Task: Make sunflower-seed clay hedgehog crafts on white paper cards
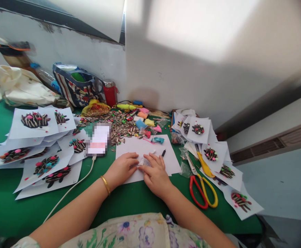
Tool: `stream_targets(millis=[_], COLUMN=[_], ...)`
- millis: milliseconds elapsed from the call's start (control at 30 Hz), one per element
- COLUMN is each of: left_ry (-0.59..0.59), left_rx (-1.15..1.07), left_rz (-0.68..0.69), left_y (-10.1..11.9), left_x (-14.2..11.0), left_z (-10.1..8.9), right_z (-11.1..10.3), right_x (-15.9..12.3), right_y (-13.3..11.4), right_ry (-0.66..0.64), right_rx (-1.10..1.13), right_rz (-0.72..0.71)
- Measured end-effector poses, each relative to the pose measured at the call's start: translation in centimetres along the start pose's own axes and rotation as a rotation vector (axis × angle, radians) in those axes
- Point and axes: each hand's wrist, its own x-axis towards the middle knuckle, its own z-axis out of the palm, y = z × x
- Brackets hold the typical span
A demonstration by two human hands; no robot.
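Observation:
My left hand (125, 167) and my right hand (157, 174) are close together over white paper (173, 162) on the green table. Between their fingertips lies a small clear plastic bag (146, 162), partly covered by my fingers. The left fingers are bent and closed at its left edge. My right fingers reach over it from the other side, with the index fingertip at its near edge. A black pen (163, 153) lies beside my right fingers. Just beyond, a teal clay packet (157, 140) rests at the paper's far edge.
Sunflower seeds (121, 127) and coloured clay packets (141, 124) spread behind the paper. Seed-decorated sheets are piled left (47, 134) and right (212, 155). A phone (98, 139) with a white cable (84, 177) lies left; red-and-yellow scissors (204, 193) and a yellow-handled tool (205, 167) lie right.

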Motion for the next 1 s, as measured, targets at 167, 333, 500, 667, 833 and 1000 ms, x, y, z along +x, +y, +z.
stream_targets(millis=[167, 333, 500, 667, 833, 1000], left_ry=[0.0, 0.001, 0.007, 0.01, 0.038, 0.027], left_rx=[-0.003, -0.006, -0.011, -0.01, -0.035, -0.028], left_rz=[0.002, -0.005, -0.006, -0.01, -0.007, 0.002], left_y=[0.17, 0.22, 0.22, 0.36, 0.3, 0.39], left_x=[0.06, 0.14, 0.14, 0.1, 0.1, 0.15], left_z=[-0.18, -0.22, -0.17, -0.3, -0.29, -0.33], right_z=[0.18, 0.15, 0.0, 0.05, 0.03, -0.01], right_x=[0.15, 0.21, 0.24, 0.2, 0.17, 0.22], right_y=[-0.14, -0.13, -0.28, -0.3, -0.12, -0.07], right_ry=[-0.033, -0.049, -0.075, -0.074, -0.023, -0.028], right_rx=[-0.016, -0.021, -0.022, -0.029, -0.004, 0.002], right_rz=[0.008, 0.014, 0.019, 0.013, 0.033, 0.044])
